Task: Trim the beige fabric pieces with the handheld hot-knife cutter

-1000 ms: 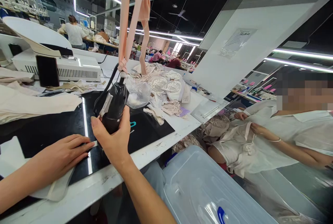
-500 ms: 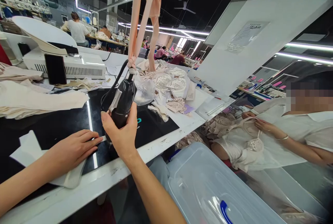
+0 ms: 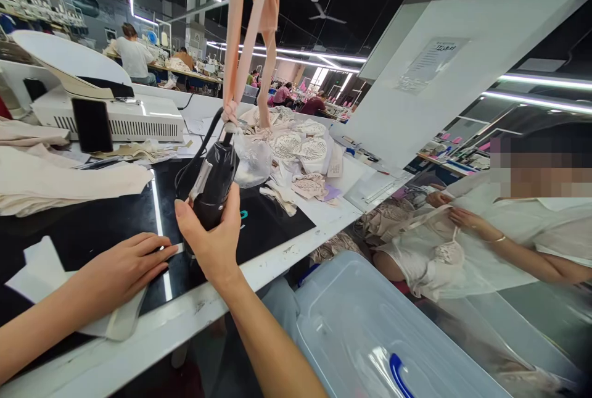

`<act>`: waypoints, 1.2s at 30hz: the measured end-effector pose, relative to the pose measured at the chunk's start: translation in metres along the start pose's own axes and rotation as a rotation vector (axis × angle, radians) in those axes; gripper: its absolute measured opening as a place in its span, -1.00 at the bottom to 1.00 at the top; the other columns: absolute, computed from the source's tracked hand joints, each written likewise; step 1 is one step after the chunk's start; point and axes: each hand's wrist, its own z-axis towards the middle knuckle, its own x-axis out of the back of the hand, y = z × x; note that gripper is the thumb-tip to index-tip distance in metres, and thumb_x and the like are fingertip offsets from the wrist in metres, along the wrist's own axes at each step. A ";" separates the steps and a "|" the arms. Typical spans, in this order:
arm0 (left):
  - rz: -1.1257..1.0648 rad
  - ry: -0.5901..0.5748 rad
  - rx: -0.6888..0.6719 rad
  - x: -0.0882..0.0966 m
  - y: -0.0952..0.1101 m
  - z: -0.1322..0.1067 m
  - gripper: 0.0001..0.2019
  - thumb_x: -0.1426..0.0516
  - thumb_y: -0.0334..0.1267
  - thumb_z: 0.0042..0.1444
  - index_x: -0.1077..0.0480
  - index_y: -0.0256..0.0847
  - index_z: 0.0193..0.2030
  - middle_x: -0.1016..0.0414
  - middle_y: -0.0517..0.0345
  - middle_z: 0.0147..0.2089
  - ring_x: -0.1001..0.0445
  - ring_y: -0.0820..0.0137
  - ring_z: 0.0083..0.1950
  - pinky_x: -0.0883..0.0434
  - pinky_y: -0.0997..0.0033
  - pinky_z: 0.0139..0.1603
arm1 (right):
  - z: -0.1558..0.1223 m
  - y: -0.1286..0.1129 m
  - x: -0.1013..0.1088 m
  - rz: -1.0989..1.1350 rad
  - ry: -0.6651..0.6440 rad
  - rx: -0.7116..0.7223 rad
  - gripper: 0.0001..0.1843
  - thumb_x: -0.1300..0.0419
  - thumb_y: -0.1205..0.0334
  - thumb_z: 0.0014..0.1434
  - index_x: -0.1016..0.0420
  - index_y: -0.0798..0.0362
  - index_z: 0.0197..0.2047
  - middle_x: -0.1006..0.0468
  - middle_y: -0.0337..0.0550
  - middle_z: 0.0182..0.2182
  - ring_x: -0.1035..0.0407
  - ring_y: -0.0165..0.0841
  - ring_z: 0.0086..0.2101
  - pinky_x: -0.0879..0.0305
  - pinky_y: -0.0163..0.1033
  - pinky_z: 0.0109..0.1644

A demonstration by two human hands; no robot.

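Note:
My right hand [image 3: 213, 240] is wrapped round a black corded power tool [image 3: 215, 185], held upright with its lower end hidden behind my hand. Pink elastic straps [image 3: 235, 46] are knotted to the tool's top and run upward out of view. My left hand [image 3: 127, 265] lies flat with fingers stretched out on the black board [image 3: 108, 231]. At its fingertips, a small whitish strip [image 3: 178, 248] reaches toward the tool's base. Under my left wrist and forearm are a white sheet piece [image 3: 39, 271] and a translucent rounded piece [image 3: 123, 321].
Cream fabric pieces [image 3: 69, 173] are stacked at left, by a white scale [image 3: 115, 117] and a phone [image 3: 91, 125]. Lace bra cups [image 3: 308, 148] and a plastic bag [image 3: 254, 160] lie behind the tool. A lidded bin [image 3: 361, 324] stands at right, beside a seated co-worker handling a bra [image 3: 446, 231].
The whole view has shifted slightly, so things sit a little further left. My right hand still grips the tool and my left hand still lies flat. The co-worker's hands have moved slightly.

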 end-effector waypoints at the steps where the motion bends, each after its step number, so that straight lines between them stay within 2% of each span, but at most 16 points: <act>1: -0.005 -0.018 0.002 0.000 -0.001 -0.001 -0.49 0.09 -0.18 0.74 -0.71 -0.04 0.35 -0.75 0.02 0.16 -0.72 0.19 0.20 -0.64 0.26 0.30 | 0.000 0.000 0.000 0.001 0.002 -0.002 -0.56 -0.52 -0.01 0.03 -0.38 -0.18 -0.17 -0.60 -0.41 -0.38 -0.51 -0.30 -0.37 -0.53 -0.13 -0.13; 5: -0.018 -0.067 0.007 0.000 -0.005 -0.004 -0.53 0.04 -0.20 0.71 -0.68 0.02 0.39 -0.75 0.08 0.23 -0.71 0.21 0.25 -0.62 0.28 0.34 | 0.000 -0.002 -0.001 -0.001 0.002 -0.016 -0.56 -0.51 -0.03 0.01 -0.38 -0.18 -0.18 -0.59 -0.40 -0.37 -0.51 -0.29 -0.36 -0.51 -0.13 -0.13; 11: 0.012 -0.011 0.029 -0.002 0.002 -0.004 -0.44 0.16 -0.14 0.76 -0.68 -0.05 0.38 -0.74 0.03 0.22 -0.70 0.25 0.24 -0.62 0.29 0.32 | 0.000 -0.002 -0.003 0.010 -0.002 -0.029 -0.56 -0.49 -0.02 0.00 -0.37 -0.18 -0.18 -0.57 -0.41 -0.37 -0.48 -0.29 -0.36 -0.50 -0.12 -0.12; 14: -0.022 -0.051 0.017 0.004 0.001 -0.003 -0.48 0.12 -0.14 0.75 -0.68 -0.03 0.39 -0.75 0.06 0.21 -0.70 0.25 0.24 -0.63 0.27 0.33 | 0.000 -0.002 -0.003 0.016 -0.006 -0.022 -0.56 -0.50 -0.01 0.01 -0.36 -0.18 -0.19 -0.56 -0.40 -0.37 -0.45 -0.30 -0.38 -0.49 -0.13 -0.16; 20: -0.050 -0.111 -0.029 0.011 -0.007 -0.004 -0.58 -0.02 -0.15 0.69 -0.78 0.04 0.08 -0.74 0.20 0.21 -0.68 0.26 0.27 -0.62 0.30 0.36 | 0.001 -0.002 -0.002 0.025 -0.020 0.006 -0.57 -0.50 -0.01 0.01 -0.36 -0.19 -0.18 -0.57 -0.38 -0.38 -0.45 -0.28 -0.40 -0.50 -0.13 -0.18; 26: -0.014 0.014 -0.005 0.003 0.001 -0.006 -0.47 0.07 -0.20 0.70 -0.79 0.03 -0.01 -0.77 0.18 0.11 -0.68 0.26 0.17 -0.61 0.28 0.31 | 0.002 0.000 0.001 0.016 -0.004 -0.012 -0.56 -0.50 0.01 0.01 -0.37 -0.18 -0.16 -0.56 -0.38 -0.38 -0.44 -0.30 -0.40 -0.48 -0.15 -0.21; 31: 0.011 -0.009 0.067 -0.013 0.001 -0.018 -0.49 0.08 -0.19 0.71 -0.76 0.03 0.21 -0.76 0.17 0.21 -0.67 0.27 0.24 -0.59 0.31 0.38 | 0.004 -0.002 0.003 0.025 -0.006 -0.036 -0.56 -0.50 0.00 -0.02 -0.38 -0.18 -0.17 -0.54 -0.39 -0.40 -0.39 -0.32 -0.43 -0.45 -0.19 -0.28; 36: -0.021 -0.011 0.118 -0.023 -0.003 -0.026 -0.52 0.04 -0.20 0.68 -0.64 0.18 0.44 -0.77 0.20 0.21 -0.69 0.23 0.24 -0.64 0.24 0.38 | 0.004 -0.003 0.003 0.001 -0.012 -0.009 -0.56 -0.49 -0.01 0.00 -0.38 -0.19 -0.17 -0.54 -0.41 -0.43 -0.38 -0.31 -0.45 -0.46 -0.20 -0.30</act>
